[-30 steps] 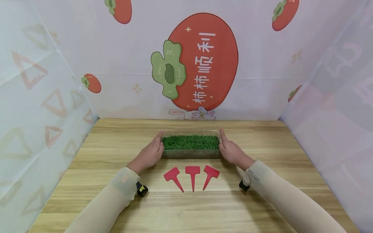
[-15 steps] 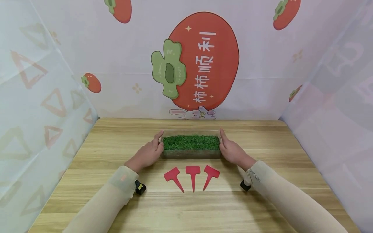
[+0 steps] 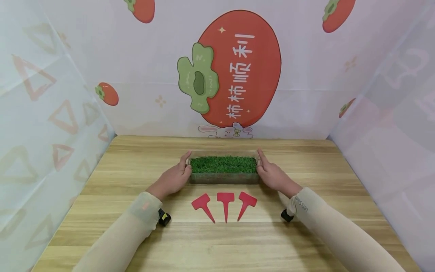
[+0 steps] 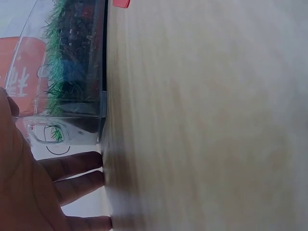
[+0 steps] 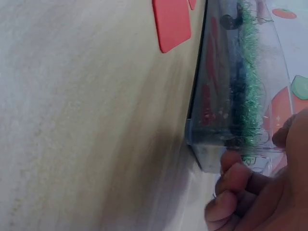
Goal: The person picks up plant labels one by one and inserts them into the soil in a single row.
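A long clear box (image 3: pixel 224 179) filled with green artificial grass (image 3: pixel 224 165) stands on the wooden table. At its left end my left hand (image 3: pixel 172 177) has the thumb by the rim; in the left wrist view the other visible fingers (image 4: pixel 74 168) reach out straight, apart from the wall and a clear loop handle (image 4: pixel 47 134). My right hand (image 3: pixel 274 176) holds the right end, thumb near the rim and fingers (image 5: pixel 233 179) curled against the end wall. Three red T-shaped plant labels, left (image 3: pixel 204 207), middle (image 3: pixel 225 206) and right (image 3: pixel 246 205), lie before the box.
The wooden table (image 3: pixel 221 245) runs back to a white printed backdrop (image 3: pixel 149 68) with persimmon pictures. Side panels (image 3: pixel 44 113) enclose the left and right. Both wrists carry small black cameras, one near the left sleeve (image 3: pixel 164 218) and one near the right sleeve (image 3: pixel 287 216).
My left hand has eased slightly left and its index finger has parted from the box's end. The right hand stays at its end. The box and labels keep their places; the head view has tilted slightly.
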The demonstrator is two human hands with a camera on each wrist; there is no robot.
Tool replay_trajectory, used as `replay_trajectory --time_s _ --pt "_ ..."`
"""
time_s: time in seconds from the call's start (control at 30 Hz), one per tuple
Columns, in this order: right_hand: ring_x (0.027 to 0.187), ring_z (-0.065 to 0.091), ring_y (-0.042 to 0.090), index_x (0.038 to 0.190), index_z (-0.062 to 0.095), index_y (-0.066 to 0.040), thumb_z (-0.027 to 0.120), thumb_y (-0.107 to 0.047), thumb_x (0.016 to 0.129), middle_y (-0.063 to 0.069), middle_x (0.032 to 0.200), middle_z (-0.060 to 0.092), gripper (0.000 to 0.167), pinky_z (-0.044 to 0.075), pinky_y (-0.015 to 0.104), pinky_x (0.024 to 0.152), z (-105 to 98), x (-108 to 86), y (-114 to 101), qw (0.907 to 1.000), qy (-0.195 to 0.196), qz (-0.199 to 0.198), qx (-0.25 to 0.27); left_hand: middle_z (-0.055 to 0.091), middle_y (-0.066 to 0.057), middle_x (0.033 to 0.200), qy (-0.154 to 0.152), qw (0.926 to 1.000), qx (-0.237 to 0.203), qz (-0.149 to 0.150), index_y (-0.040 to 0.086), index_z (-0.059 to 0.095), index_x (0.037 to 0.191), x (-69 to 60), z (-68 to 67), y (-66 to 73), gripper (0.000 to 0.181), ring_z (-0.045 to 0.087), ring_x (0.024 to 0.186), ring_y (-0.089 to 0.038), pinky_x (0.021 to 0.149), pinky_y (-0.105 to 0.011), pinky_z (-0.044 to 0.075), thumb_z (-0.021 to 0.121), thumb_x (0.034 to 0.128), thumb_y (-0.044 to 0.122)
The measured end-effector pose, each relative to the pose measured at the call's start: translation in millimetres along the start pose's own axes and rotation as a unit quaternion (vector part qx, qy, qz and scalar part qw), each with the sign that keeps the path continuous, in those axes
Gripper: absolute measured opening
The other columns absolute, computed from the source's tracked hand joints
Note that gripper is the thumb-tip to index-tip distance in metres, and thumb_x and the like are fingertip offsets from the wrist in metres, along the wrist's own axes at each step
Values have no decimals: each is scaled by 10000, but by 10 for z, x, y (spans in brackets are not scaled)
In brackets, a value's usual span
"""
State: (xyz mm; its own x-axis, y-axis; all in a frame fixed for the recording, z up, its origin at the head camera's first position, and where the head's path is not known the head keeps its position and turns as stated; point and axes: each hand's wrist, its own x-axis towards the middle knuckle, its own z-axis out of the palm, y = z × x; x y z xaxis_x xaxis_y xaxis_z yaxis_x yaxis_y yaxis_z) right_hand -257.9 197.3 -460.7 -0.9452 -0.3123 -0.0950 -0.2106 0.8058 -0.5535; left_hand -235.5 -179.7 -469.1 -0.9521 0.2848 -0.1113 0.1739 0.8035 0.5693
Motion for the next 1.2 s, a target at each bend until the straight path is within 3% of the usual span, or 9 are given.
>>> replay_trajectory --time_s 0.07,0.17,0.3,0.4,0.53,0.67,0.77,0.97,1.2 --pt "639 536 197 1633 15 -180 366 -357 1074 59 759 570 683 478 415 753 1 2 6 9995 302 -124 3 365 -185 1581 -12 10000 -11 -4 323 -104 1610 12 5 -7 612 401 1429 -365 1126 -552 358 180 1080 437" --pt "782 565 221 1561 309 -62 470 -334 1053 81 944 589 599 475 405 734 -5 -33 -26 9933 1066 -436 20 344 -180 1592 -7 10000 10 -4 324 -108 1609 26 1 -10 610 413 1417 -380 1111 -557 372 171 1079 438" --pt "951 549 266 1268 602 -11 556 -234 1005 107 1047 584 348 465 433 810 -39 -143 -160 9737 2030 -1030 -2 328 -173 1602 28 10000 66 1 335 -112 1606 34 -35 0 607 443 1390 -398 1081 -564 397 169 1078 440" --pt "910 559 251 1081 669 -21 591 -152 961 77 977 610 194 466 410 800 -42 -263 -287 9615 2236 -1588 -191 317 -157 1608 28 10000 59 -36 365 -122 1598 23 -51 14 608 435 1399 -391 1085 -560 397 180 1078 451" --pt "821 564 128 953 690 -94 633 -137 932 -35 886 622 75 498 318 738 43 -474 -433 9600 1841 -2014 -631 315 -163 1606 -13 10000 21 -26 358 -123 1601 9 -37 19 616 410 1416 -384 1101 -560 383 187 1077 457" --pt "652 500 28 915 706 -159 688 -203 918 -128 754 584 47 459 224 579 175 -643 -519 9677 1118 -1944 -1156 346 -160 1590 -24 10000 30 -55 325 -89 1614 16 -19 5 618 424 1411 -370 1119 -549 369 189 1077 456" --pt "604 458 34 906 713 -169 736 -288 900 -113 721 565 122 419 215 540 268 -679 -532 9725 703 -1643 -1494 373 -157 1578 15 9999 93 -82 332 -94 1611 32 -20 -1 613 449 1395 -366 1117 -542 375 179 1077 459" --pt "710 481 84 1078 694 -125 748 -509 856 -42 894 573 448 443 258 601 395 -665 -498 9822 132 -754 -1714 358 -152 1588 11 9998 108 -143 348 -104 1607 25 -34 11 612 440 1401 -370 1113 -543 378 173 1074 468" --pt "709 478 116 1169 624 -120 707 -687 794 -24 902 520 685 425 304 566 511 -651 -429 9797 -24 -416 -1959 363 -160 1584 -19 9999 55 -117 345 -99 1607 4 -6 21 610 462 1385 -373 1094 -550 395 176 1075 462"
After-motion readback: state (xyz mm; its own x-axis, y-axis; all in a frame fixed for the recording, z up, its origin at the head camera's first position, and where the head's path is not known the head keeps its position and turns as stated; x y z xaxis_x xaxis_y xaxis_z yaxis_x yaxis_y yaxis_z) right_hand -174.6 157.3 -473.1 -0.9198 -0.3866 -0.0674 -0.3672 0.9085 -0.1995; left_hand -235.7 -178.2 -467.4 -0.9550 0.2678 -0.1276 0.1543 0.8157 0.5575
